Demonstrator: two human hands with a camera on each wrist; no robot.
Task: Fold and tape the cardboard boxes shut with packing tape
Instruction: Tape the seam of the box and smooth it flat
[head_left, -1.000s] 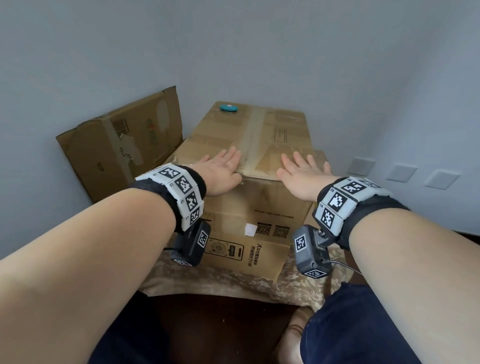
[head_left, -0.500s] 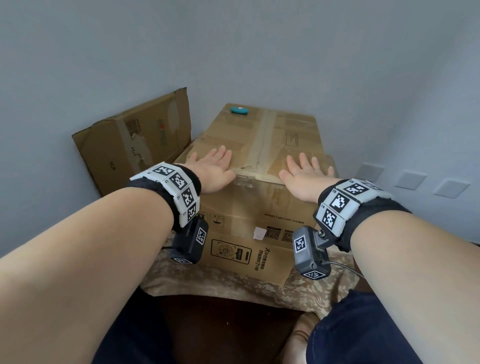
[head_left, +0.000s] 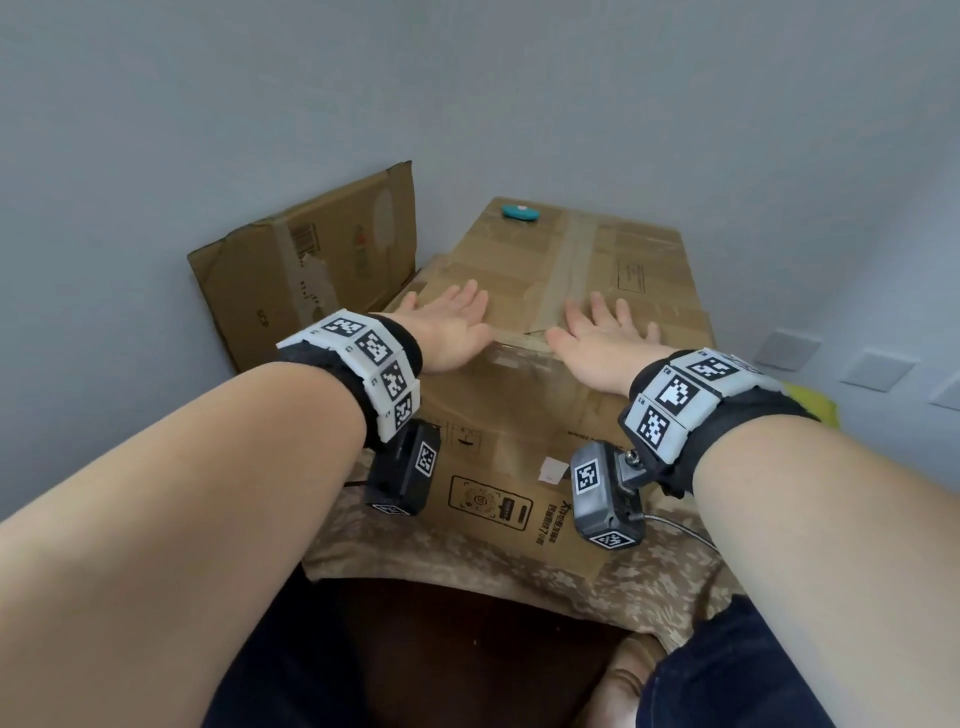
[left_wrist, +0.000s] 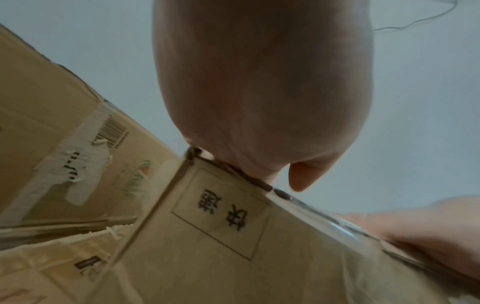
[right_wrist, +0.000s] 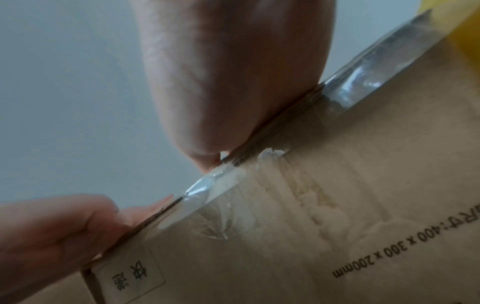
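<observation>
A closed brown cardboard box (head_left: 524, 415) stands on a cloth-covered surface in front of me. A strip of clear packing tape (head_left: 566, 270) runs along its top seam and over the near edge. My left hand (head_left: 447, 327) lies flat on the top, left of the seam, fingers straight. My right hand (head_left: 602, 338) lies flat to the right of the seam. In the left wrist view the palm (left_wrist: 259, 102) rests on the box's top edge (left_wrist: 233, 170). The right wrist view has the palm (right_wrist: 233, 82) on the taped edge (right_wrist: 207, 185).
A flattened cardboard box (head_left: 306, 270) leans against the wall at the left. A small teal object (head_left: 519, 211) lies on the far end of the box top. The patterned cloth (head_left: 467, 556) covers the surface below. Something yellow (head_left: 810, 405) shows at the right.
Both hands have slid a little farther along the box top, away from me, still flat on either side of the seam. The view has shifted slightly.
</observation>
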